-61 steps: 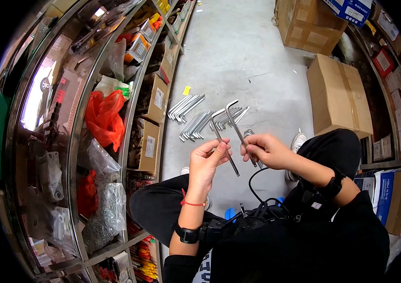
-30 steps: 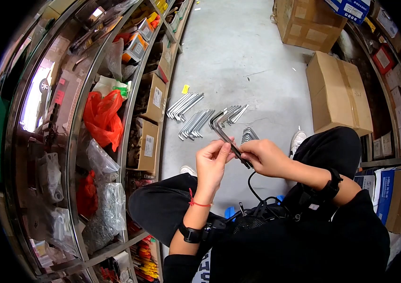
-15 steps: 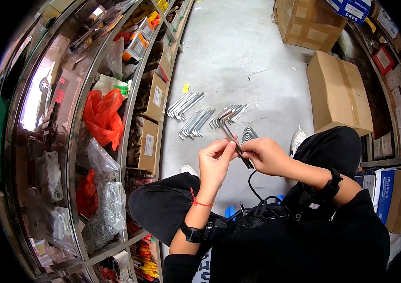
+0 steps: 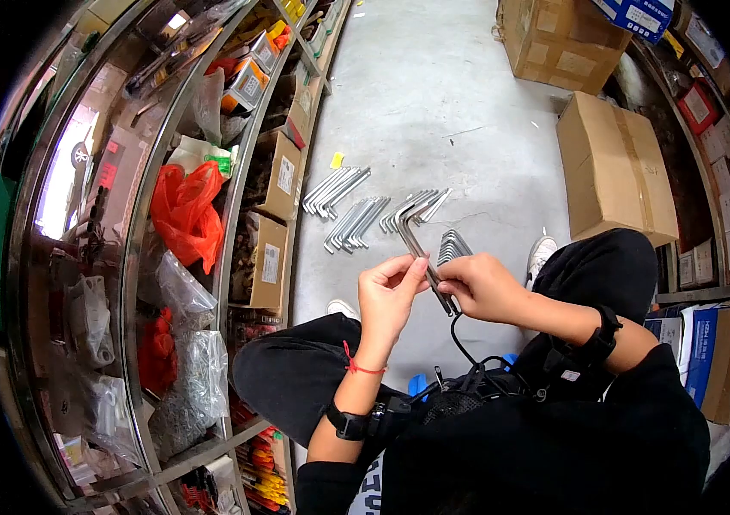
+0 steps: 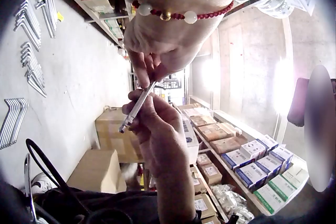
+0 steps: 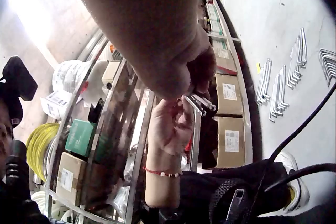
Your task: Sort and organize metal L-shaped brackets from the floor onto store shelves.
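Two long L-shaped hex keys (image 4: pixel 414 240) lie side by side between my hands, their bent ends pointing away from me in the head view. My left hand (image 4: pixel 389 296) pinches them between thumb and fingers around the middle. Nearer the straight ends, my right hand (image 4: pixel 487 290) grips them with curled fingers. The tips of the keys (image 6: pixel 198 106) stick out below the right hand in the right wrist view. On the floor beyond lie several groups of silver hex keys (image 4: pixel 356 225), sorted in rows, with one group (image 4: pixel 453 245) just past my right hand.
Metal shelving (image 4: pixel 226 249) with bags and boxes runs along the left. A cardboard box (image 4: pixel 618 172) stands on the floor to the right, a taped carton (image 4: pixel 567 43) behind it. A yellow tag (image 4: pixel 337 160) lies by the keys. A black cable (image 4: pixel 465 345) hangs near my lap.
Two seconds ago each hand held one hex key, apart. The hands have since come together, and the keys now lie against each other. Over the last half second the keys have shifted only slightly.
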Demonstrator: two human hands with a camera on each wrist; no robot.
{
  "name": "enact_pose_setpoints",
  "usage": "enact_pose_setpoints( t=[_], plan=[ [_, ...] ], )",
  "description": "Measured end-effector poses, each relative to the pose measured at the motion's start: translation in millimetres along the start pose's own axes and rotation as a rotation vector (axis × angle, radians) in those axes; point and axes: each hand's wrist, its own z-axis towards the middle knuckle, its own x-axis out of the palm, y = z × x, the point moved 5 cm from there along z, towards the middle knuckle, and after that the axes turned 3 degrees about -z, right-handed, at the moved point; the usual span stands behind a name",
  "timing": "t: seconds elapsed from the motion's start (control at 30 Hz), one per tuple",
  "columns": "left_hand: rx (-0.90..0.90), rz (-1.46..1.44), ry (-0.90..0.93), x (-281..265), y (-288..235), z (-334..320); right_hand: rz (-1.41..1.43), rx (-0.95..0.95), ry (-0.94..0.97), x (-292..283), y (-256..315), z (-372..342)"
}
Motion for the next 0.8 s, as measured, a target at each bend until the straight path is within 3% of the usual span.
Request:
enact_pose_setpoints(
  t=[0.1, 0.8],
  plan=[
    [0.023, 0.005, 0.013, 0.6, 0.0, 0.1, 0.029, 0.071, 0.014, -0.1, -1.4, 0.2],
    [0.045, 0.047, 0.051, 2.7, 0.8, 1.1, 0.011, 0.044, 0.033, 2.7, -5.4, -1.0]
  ],
)
